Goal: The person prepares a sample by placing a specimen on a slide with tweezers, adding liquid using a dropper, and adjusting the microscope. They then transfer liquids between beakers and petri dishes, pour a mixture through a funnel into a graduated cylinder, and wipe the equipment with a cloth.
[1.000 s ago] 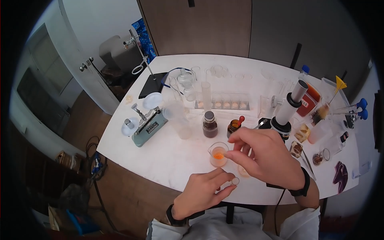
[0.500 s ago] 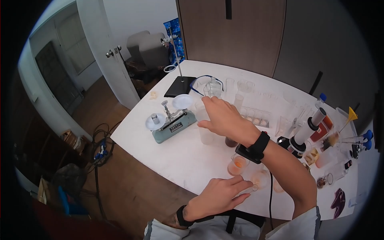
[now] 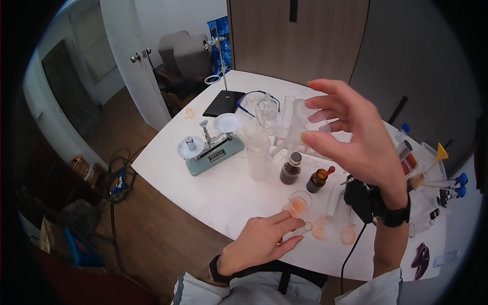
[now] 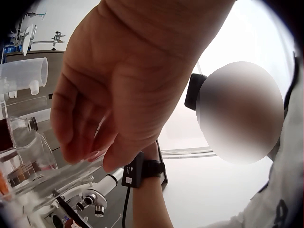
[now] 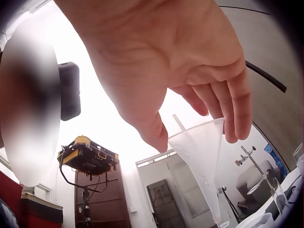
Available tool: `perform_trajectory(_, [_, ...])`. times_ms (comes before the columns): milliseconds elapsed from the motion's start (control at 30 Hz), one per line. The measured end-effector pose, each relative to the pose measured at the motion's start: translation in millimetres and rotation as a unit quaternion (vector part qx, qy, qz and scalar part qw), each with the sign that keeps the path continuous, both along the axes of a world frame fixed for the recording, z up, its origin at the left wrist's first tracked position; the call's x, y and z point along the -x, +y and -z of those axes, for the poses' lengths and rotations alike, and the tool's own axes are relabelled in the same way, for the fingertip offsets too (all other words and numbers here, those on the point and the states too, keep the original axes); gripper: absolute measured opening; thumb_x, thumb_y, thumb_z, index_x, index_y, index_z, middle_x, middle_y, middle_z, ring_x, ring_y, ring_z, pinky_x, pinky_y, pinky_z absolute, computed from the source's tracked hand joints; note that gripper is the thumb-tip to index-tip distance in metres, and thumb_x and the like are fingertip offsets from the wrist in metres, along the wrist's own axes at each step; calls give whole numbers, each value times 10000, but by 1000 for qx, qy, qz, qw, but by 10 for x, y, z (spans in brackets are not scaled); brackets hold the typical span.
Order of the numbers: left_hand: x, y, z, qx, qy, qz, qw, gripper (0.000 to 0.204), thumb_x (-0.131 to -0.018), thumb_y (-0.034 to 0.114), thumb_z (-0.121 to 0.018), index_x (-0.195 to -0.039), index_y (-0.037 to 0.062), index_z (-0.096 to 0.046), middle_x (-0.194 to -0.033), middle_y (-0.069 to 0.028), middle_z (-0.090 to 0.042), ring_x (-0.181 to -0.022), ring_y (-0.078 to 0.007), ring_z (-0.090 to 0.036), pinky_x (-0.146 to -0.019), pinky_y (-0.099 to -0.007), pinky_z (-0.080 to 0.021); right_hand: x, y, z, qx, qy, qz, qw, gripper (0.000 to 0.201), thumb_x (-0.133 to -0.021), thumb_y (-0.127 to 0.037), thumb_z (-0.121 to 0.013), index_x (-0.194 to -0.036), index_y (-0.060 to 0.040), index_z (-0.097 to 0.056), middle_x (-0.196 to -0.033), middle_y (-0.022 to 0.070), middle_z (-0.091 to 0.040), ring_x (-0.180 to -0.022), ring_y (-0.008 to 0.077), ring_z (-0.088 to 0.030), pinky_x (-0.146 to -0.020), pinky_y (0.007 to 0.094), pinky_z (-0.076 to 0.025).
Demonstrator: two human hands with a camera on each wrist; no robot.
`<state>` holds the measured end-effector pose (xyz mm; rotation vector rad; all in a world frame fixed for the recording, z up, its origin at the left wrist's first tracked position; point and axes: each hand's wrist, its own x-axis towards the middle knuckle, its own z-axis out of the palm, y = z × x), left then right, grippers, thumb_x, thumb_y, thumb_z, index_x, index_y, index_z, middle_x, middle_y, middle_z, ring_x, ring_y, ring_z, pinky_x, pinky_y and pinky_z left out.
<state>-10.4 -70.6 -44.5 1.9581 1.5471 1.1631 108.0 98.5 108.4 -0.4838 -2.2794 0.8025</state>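
My right hand (image 3: 356, 137) is raised over the right of the table, holding a translucent plastic funnel (image 3: 296, 124) by its wide rim, between thumb and fingers. In the right wrist view the funnel (image 5: 202, 152) narrows downward. Low at the table's front, my left hand (image 3: 262, 241) pinches a small clear glass tube (image 3: 303, 230), its round mouth showing past the fingertips. Just beyond that hand stands a glass beaker (image 3: 298, 205) with orange contents. A tall translucent plastic beaker (image 3: 257, 165) is farther left. Behind are a dark capped bottle (image 3: 290, 173) and a brown bottle (image 3: 316, 182) with a red-topped dropper.
A green two-pan balance (image 3: 216, 156) stands left, a ring stand (image 3: 224, 104) behind it. Shallow round dishes (image 3: 348, 235) lie right of the left hand. Glassware lines the back. The microscope (image 4: 99, 190) is mostly hidden behind my right hand in the head view.
My right hand reached left to the plastic beaker, took the funnel there, and has come back right and up with it. The left hand keeps its hold on the glass tube.
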Motion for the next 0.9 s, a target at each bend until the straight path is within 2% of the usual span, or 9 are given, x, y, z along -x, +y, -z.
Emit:
perform_trajectory(100, [61,-14,-5,2,-11,-21,1000,245,-890,130,-787,-1119,73,-723,-882,-39,-651,-579,-130,-667,-524,-269,-529,-451,-131,-220,73,-17,-11,997,835,-727,-302,-864,-1409,38,-521,-1233,188,-697,-1086,217,-699,-922,298,-566])
perform_trajectory(233, [96,-11,-22,-5,-9,-46,999,238,-875,125,-799,-1093,65,-726,-846,-29,-638,-559,-116,-646,-505,-259,-511,-709,-227,-228,77,-56,-19,995,923,-660,-306,-897,-1421,43,-508,-1199,178,-717,-1054,214,-716,-914,283,-573])
perform_trajectory(333, [90,10,-48,-7,-10,-50,999,228,-867,119,-804,-1072,60,-725,-838,-27,-638,-551,-115,-635,-503,-259,-505,-743,-228,-149,43,-68,-69,994,932,-661,-259,-918,-1441,30,-498,-1273,171,-684,-1096,230,-711,-911,287,-579])
perform_trajectory(467, [82,22,-75,-3,-9,-58,998,211,-858,109,-807,-1044,54,-722,-834,-27,-637,-555,-112,-636,-500,-262,-501,-740,-206,-46,-12,-98,-118,988,881,-709,-209,-921,-1450,10,-499,-1364,169,-630,-1137,249,-704,-914,304,-578])
perform_trajectory(567, [97,24,-44,-15,-4,-53,998,254,-874,133,-790,-1102,66,-702,-894,-37,-655,-540,-147,-643,-505,-297,-512,-655,-218,32,9,-139,-132,981,882,-727,-228,-935,-1455,9,-496,-1335,189,-654,-1142,262,-700,-923,322,-573])
perform_trajectory(667, [88,45,-62,-30,-2,-65,997,220,-867,129,-798,-1056,64,-705,-878,-37,-656,-536,-149,-642,-497,-298,-507,-533,-231,214,10,-182,-169,969,886,-741,-256,-937,-1460,10,-492,-1328,201,-661,-1149,282,-692,-922,355,-575])
perform_trajectory(700, [86,55,-58,-27,-11,-69,997,208,-866,127,-800,-1040,65,-706,-873,-37,-657,-535,-148,-643,-495,-296,-506,-541,-217,314,-37,-157,-191,968,785,-859,-321,-839,-1440,55,-467,-1225,231,-684,-1053,377,-699,-902,422,-555])
perform_trajectory(800, [99,68,-43,-22,-26,-82,996,189,-863,121,-802,-1018,64,-711,-870,-41,-667,-536,-148,-646,-493,-289,-505,-614,-188,423,37,-96,-148,984,796,-815,-256,-886,-1450,27,-499,-1333,211,-653,-1109,301,-698,-891,365,-581])
perform_trajectory(900, [154,31,-24,-18,-26,-98,995,215,-854,99,-799,-1047,41,-726,-885,-62,-701,-554,-147,-660,-513,-279,-518,-676,-157,549,176,-116,-50,976,622,-929,-274,-765,-1378,79,-520,-1191,251,-682,-1042,402,-691,-901,437,-544])
